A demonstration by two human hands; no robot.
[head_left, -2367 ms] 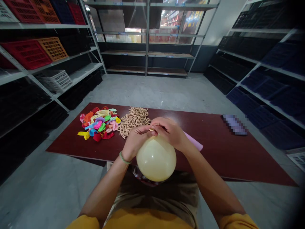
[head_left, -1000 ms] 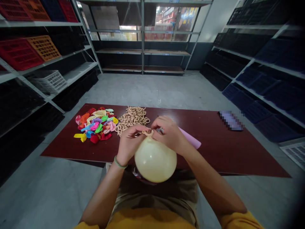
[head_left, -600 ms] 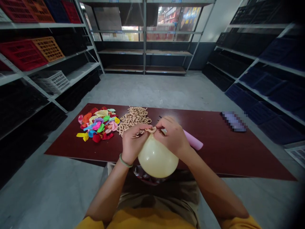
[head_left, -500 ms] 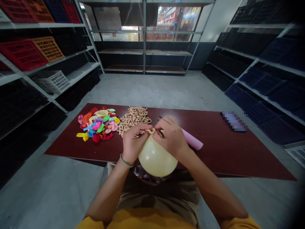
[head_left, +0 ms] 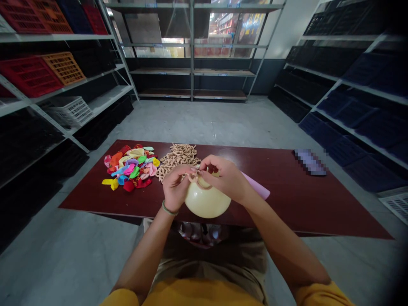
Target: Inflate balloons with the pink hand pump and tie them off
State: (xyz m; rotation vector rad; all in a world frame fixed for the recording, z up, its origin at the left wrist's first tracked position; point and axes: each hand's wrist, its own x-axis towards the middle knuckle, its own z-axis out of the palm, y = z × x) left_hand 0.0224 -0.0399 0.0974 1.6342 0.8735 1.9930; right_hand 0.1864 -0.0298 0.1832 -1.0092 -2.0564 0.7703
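Note:
A pale yellow inflated balloon (head_left: 207, 203) hangs between my hands over the front part of the table. My left hand (head_left: 175, 187) is closed, pinching a small beige ring-like piece (head_left: 192, 177) at the balloon's upper left. My right hand (head_left: 225, 176) curls over the balloon's top, its fingertips pressed together near the same piece; what they grip is too small to make out. Behind my left hand lies a pile of beige curled pieces (head_left: 179, 156). Further left is a heap of colourful uninflated balloons (head_left: 132, 165).
On the dark red table (head_left: 287, 191), a pink cylinder (head_left: 257, 185) lies partly behind my right wrist. A blurred flat object (head_left: 310, 162) rests at the right. Shelves with crates (head_left: 30, 76) stand around the room.
The balloon has moved up and slightly left, showing less below my hands. My right hand has shifted slightly left, and the dark thin tip beside its fingers no longer shows.

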